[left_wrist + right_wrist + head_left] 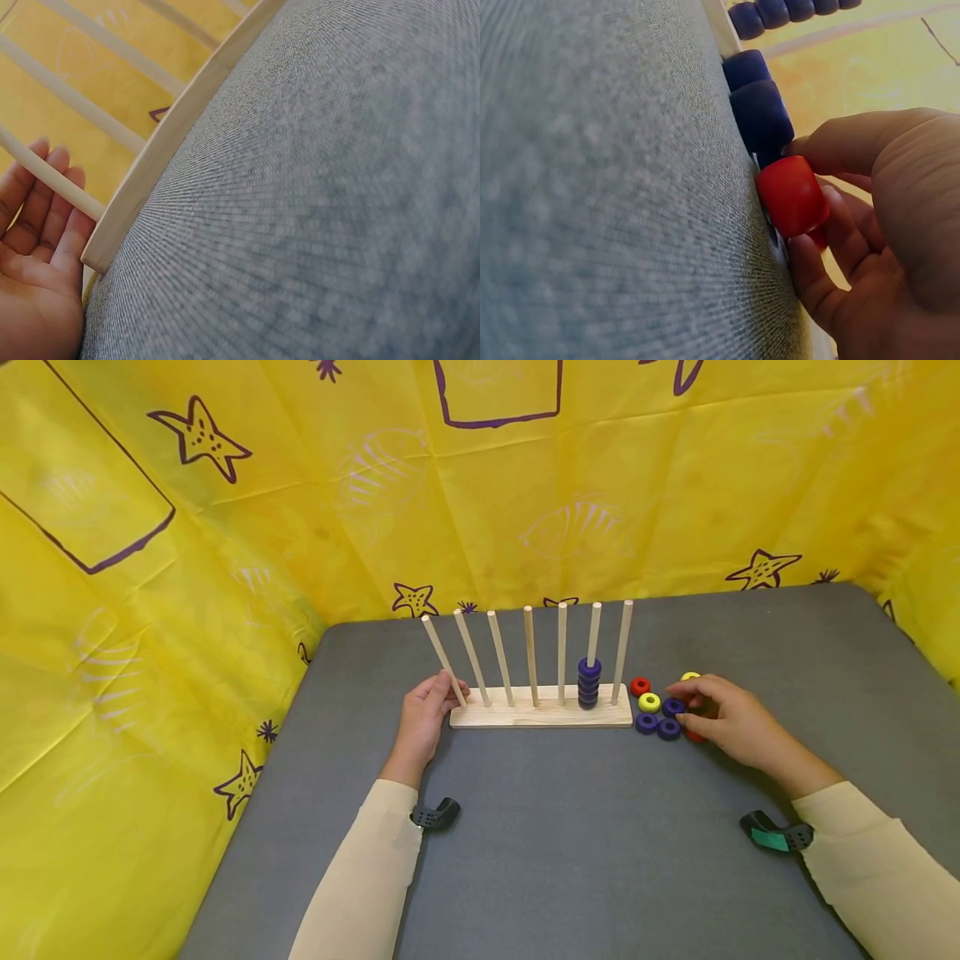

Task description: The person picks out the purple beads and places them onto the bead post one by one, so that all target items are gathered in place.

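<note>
A wooden stand [540, 717] with a row of upright pegs sits on the table. Several dark blue rings [588, 683] are stacked on its second peg from the right. At the stand's left end, my left hand [422, 720] holds the leftmost peg [442, 658], its fingers passing behind it in the left wrist view. To the right of the stand, thumb and index finger of my right hand [731, 720] pinch a blue ring [673, 707] among loose rings. In the right wrist view a red ring [791, 196] partly hides that pinch.
Loose by the stand's right end lie a red ring [640, 686], yellow rings [649, 702] and blue rings [647, 722]. Another red ring [696, 737] is partly under my right hand. Yellow patterned cloth [480, 510] hangs behind the grey table [555, 843].
</note>
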The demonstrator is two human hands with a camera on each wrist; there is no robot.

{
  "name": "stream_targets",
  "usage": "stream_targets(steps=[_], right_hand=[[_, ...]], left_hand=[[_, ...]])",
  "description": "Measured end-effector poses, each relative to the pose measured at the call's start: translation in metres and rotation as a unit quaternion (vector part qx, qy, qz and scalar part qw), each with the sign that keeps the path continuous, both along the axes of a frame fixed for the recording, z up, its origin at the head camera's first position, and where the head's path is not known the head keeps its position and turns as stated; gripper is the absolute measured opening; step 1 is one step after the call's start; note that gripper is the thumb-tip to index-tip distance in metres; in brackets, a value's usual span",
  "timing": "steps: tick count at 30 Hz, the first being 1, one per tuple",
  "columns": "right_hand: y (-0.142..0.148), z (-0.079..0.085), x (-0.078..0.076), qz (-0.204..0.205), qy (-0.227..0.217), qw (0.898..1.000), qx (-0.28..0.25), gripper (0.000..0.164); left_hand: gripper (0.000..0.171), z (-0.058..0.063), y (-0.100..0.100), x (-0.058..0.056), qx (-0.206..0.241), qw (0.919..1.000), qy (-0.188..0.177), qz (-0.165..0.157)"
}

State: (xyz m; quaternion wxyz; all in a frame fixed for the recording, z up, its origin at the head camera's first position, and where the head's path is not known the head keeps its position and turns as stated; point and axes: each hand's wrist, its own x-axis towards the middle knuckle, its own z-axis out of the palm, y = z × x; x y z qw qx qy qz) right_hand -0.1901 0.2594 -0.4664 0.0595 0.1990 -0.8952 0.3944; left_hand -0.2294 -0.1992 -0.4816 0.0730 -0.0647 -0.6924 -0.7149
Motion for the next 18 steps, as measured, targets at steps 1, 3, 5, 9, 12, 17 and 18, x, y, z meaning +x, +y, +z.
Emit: stream_targets(steps=[1, 3, 5, 9, 12, 17, 18], right_hand=[[0.0, -0.0001, 0.0001, -0.001, 0.0, 1.0, 0.002, 0.037], [-0.0002, -0.0002, 0.0001, 0.001, 0.002, 1.0, 0.004, 0.037], [-0.0007, -0.0002, 0.0002, 0.001, 0.003, 1.0, 0.008, 0.037], [-0.0013, -0.0005, -0.0002, 0.003, 0.004, 1.0, 0.017, 0.036], [-0.0017, -0.0016, -0.0007, 0.006, 0.009, 0.999, 0.03, 0.036], [-0.0034, -0.0022, -0.0002, 0.007, 0.02, 0.999, 0.051, 0.038], [-0.0037, -0.0021, 0.0002, 0.005, 0.02, 0.998, 0.052, 0.038]], left_hand=[[0.046, -0.0001, -0.0002, -0.0002, 0.0, 1.0, 0.0, 0.0], [0.047, -0.0001, -0.0005, -0.0005, 0.002, 1.0, -0.001, -0.002], [0.047, 0.0003, -0.0005, -0.0003, 0.004, 1.0, -0.002, -0.003], [0.047, 0.0011, 0.0001, 0.0002, 0.011, 0.9999, -0.004, -0.004], [0.047, 0.0009, 0.0002, 0.0002, 0.01, 0.9999, -0.004, -0.004], [0.047, 0.0005, -0.0003, 0.0003, 0.003, 1.0, -0.004, -0.004], [0.047, 0.0006, -0.0003, 0.0005, 0.001, 1.0, -0.003, -0.004]])
